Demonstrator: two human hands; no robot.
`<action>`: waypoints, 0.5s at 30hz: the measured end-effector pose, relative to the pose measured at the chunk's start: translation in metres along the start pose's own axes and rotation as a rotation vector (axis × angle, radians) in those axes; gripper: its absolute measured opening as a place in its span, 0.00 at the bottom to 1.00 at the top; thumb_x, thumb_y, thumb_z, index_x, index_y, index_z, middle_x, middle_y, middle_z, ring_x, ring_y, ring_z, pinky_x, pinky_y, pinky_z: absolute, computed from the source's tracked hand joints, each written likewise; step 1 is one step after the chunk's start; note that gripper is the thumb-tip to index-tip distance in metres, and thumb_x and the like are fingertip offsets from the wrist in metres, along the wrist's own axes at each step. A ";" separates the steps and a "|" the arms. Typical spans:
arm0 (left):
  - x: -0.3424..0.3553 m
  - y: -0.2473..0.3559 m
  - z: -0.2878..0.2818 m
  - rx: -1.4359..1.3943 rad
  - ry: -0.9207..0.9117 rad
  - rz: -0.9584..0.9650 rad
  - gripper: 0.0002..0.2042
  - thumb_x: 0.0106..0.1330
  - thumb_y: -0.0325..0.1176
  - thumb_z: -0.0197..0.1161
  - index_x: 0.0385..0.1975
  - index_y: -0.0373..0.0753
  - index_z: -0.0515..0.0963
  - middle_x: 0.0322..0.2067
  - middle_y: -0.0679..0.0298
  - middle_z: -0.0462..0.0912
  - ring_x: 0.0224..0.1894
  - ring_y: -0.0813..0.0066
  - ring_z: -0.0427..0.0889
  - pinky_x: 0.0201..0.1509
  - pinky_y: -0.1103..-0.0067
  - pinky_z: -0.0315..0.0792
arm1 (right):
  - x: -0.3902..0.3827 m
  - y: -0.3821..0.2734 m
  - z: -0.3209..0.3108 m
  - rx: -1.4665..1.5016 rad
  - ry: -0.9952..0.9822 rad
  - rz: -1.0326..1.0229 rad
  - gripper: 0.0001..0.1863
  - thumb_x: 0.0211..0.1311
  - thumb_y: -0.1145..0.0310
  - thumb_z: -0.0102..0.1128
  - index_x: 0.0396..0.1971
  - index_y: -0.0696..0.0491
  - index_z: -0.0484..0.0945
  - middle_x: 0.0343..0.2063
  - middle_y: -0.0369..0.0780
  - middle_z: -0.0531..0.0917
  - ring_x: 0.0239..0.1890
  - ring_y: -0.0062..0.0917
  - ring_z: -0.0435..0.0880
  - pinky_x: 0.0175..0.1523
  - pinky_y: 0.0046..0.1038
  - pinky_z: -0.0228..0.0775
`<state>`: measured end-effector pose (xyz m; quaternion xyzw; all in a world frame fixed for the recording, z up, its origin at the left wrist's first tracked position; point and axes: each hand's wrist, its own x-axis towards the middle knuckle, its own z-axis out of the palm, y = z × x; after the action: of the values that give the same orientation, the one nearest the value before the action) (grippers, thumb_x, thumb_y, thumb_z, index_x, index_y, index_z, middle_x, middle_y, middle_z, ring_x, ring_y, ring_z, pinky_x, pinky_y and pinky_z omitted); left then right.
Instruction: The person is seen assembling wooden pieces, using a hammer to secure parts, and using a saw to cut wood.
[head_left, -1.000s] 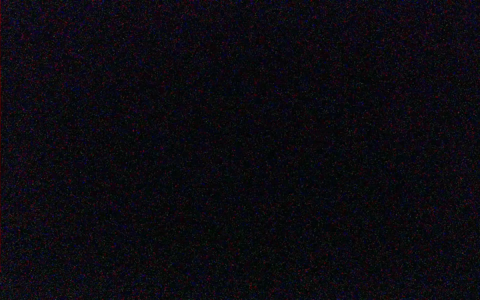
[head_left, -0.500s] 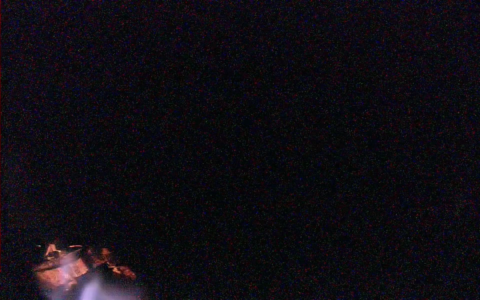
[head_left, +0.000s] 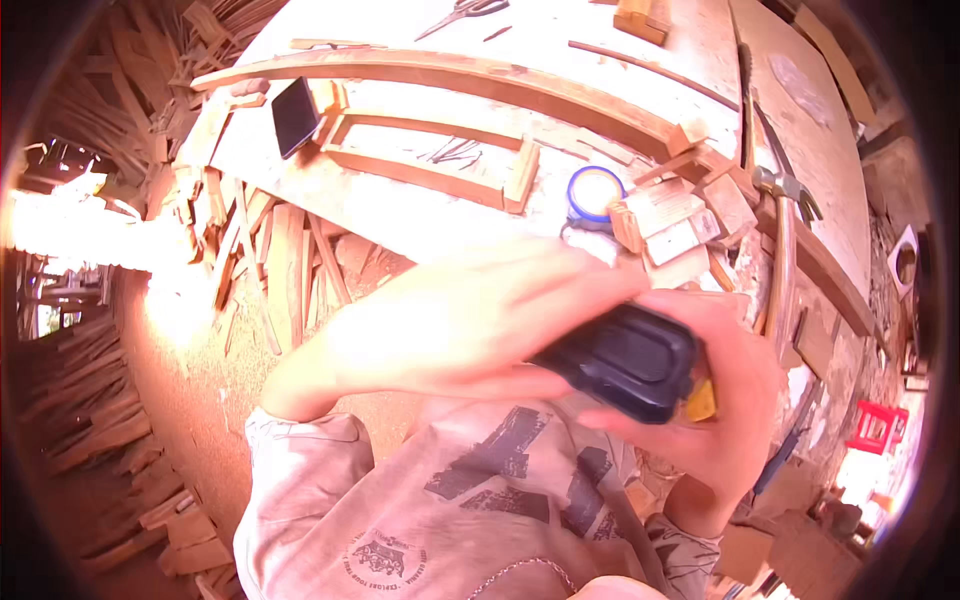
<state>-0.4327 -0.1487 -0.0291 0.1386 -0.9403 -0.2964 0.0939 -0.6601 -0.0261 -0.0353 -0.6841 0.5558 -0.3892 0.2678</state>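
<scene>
Both my hands are together in front of my chest, closed around a black boxy object [head_left: 635, 360] with rounded edges and a yellow part at its right side. What kind of thing it is, I cannot make out. My left hand [head_left: 490, 310] grips it from the left, fingers stretched along its far side and blurred. My right hand [head_left: 735, 385] wraps round its right end. Just beyond the hands lie a round blue-rimmed roll [head_left: 574, 205] and a stack of short wood blocks [head_left: 675, 222].
A rectangular wooden frame [head_left: 420, 180] with several nails [head_left: 455, 152] inside lies on the white worktable [head_left: 370, 225]. Beside it leans a dark flat screen [head_left: 294, 118]. A claw hammer [head_left: 782, 250] rests at the right, scissors [head_left: 468, 12] at the far edge. Wood scraps [head_left: 285, 265] pile up at left.
The earlier picture is nearly black, with only a lit patch at the lower left. Now the bench, my hands and the black object show; their movement between the two cannot be told.
</scene>
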 end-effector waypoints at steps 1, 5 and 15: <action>-0.014 -0.039 -0.008 0.003 0.063 0.034 0.37 0.54 0.42 0.79 0.64 0.37 0.74 0.55 0.54 0.83 0.54 0.63 0.84 0.60 0.69 0.77 | 0.022 0.004 0.023 -0.068 -0.001 -0.041 0.43 0.35 0.63 0.89 0.56 0.59 0.79 0.36 0.37 0.87 0.39 0.21 0.85 0.43 0.22 0.73; -0.057 -0.121 -0.029 0.146 0.445 -0.183 0.34 0.50 0.40 0.81 0.60 0.40 0.79 0.51 0.59 0.85 0.51 0.64 0.86 0.55 0.70 0.79 | 0.043 0.031 0.035 -0.157 0.188 0.046 0.32 0.51 0.70 0.75 0.59 0.61 0.78 0.25 0.29 0.68 0.26 0.16 0.63 0.31 0.22 0.51; -0.222 -0.467 -0.182 0.420 0.567 -1.036 0.32 0.59 0.54 0.76 0.48 0.27 0.83 0.32 0.61 0.86 0.33 0.78 0.82 0.38 0.79 0.73 | 0.028 0.063 0.004 -0.080 0.832 0.120 0.32 0.79 0.48 0.38 0.44 0.63 0.81 0.29 0.35 0.75 0.24 0.14 0.61 0.32 0.19 0.51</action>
<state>-0.0807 -0.5424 -0.1760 0.6653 -0.7276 -0.0642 0.1546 -0.6892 -0.0684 -0.0812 -0.4448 0.6698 -0.5943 0.0159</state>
